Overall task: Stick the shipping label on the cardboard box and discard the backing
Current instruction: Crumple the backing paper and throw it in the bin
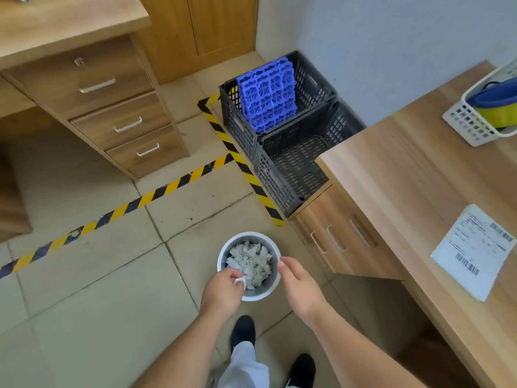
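Observation:
A round grey waste bin (pixel 263 294) stands on the tiled floor, full of crumpled white paper (pixel 251 261). My left hand (pixel 223 289) is over the bin's near left rim, pinching a small crumpled white backing (pixel 241 282). My right hand (pixel 298 284) hovers at the bin's right rim, fingers loosely curled, holding nothing. A stack of white shipping labels (pixel 472 250) with barcodes lies on the wooden desk (pixel 405 175) to the right. No cardboard box is in view.
Two dark mesh crates (pixel 293 163) stand by the wall, the far one holding a blue plastic grid (pixel 267 98). Yellow-black tape (pixel 167 187) marks the floor. A drawer cabinet (pixel 112 107) stands on the left. A white basket (pixel 475 119) with tape rolls sits on the desk.

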